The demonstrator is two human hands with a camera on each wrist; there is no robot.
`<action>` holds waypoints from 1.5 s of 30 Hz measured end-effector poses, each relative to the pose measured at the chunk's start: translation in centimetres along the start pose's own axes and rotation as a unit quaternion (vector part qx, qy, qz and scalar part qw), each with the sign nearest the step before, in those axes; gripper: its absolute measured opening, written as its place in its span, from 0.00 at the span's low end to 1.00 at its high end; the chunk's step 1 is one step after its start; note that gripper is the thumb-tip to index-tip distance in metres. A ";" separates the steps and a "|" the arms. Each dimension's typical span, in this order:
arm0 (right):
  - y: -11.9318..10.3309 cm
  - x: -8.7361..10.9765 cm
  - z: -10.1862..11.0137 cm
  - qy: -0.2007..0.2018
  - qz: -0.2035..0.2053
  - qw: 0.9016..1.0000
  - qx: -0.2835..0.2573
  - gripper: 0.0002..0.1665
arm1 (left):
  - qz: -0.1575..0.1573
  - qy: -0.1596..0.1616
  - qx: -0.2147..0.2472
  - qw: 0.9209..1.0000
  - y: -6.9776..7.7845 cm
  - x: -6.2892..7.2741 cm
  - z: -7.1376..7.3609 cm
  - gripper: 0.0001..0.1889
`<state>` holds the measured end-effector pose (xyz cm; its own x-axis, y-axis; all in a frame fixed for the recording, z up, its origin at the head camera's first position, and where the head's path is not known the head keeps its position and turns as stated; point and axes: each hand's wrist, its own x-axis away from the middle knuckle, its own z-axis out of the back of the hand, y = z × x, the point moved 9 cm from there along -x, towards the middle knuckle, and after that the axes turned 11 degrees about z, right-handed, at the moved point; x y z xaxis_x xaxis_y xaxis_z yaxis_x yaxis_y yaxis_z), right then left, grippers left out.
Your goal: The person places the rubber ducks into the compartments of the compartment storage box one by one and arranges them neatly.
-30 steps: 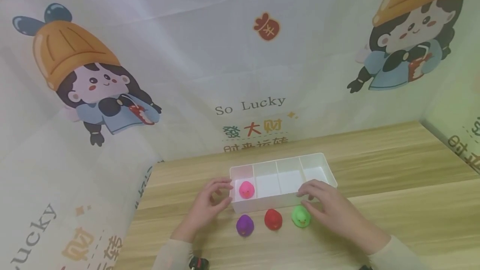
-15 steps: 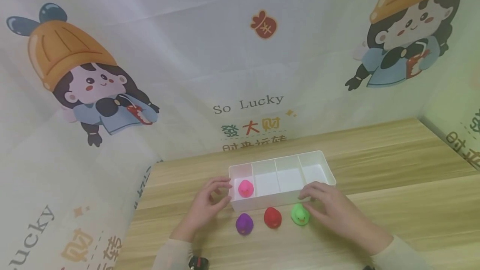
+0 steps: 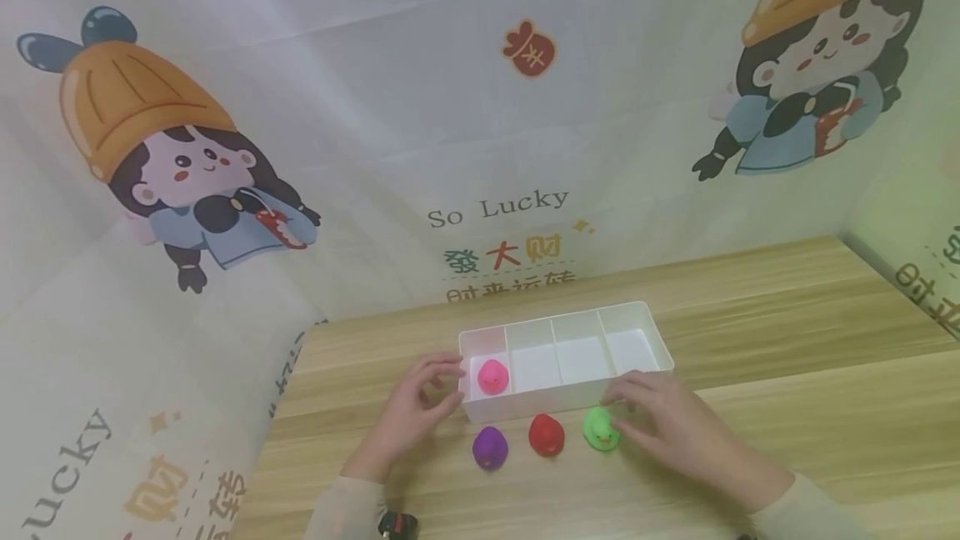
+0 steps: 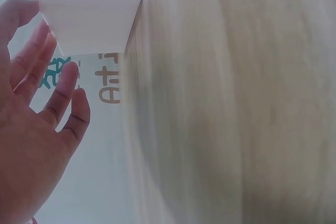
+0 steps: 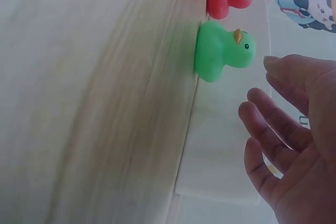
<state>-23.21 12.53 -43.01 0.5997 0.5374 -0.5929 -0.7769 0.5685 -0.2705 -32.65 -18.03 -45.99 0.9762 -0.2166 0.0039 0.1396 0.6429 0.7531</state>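
A long white box (image 3: 540, 404) sits on the wooden table (image 3: 787, 315), and thin walls split it into four little rooms in a row. A pink duck (image 3: 492, 377) sits in the first room, at the left end, with its beak toward the person. Three more ducks stand in a line on the table, just in front of the box. The purple duck (image 3: 490, 448) is on the left, the red duck (image 3: 547, 435) is in the middle, and the green duck (image 3: 601, 428) is on the right.

The left hand (image 3: 416, 402) is at the left end of the box, with its thumb and fingers apart and a bit bent. I can't tell how much of it touches the box. The right hand (image 3: 671, 419) is just beside the green duck. Its fingers are loose and spread, it holds nothing, and a small gap shows between its thumb and the duck's head.

Behind the table hangs a pale cloth (image 3: 615, 148) with two cartoon girls (image 3: 213, 158) and the words "So Lucky" (image 3: 498, 207) on it
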 end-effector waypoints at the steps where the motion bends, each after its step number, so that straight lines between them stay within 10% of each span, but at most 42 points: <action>1: 0.0 0.1 -0.1 -0.005 -0.002 1.000 -0.001 0.16 | 0.001 0.000 -0.001 1.000 0.1 0.0 0.0 0.14; 45: -0.1 0.3 -1.4 -0.066 -0.037 0.997 0.006 0.19 | 0.001 0.003 0.008 1.000 0.0 -0.1 0.0 0.14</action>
<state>-23.19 11.77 -44.22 0.6760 0.5699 -0.4672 -0.7275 0.6170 -0.3001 -32.71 -17.96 -45.99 0.9774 -0.2113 0.0024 0.1348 0.6321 0.7631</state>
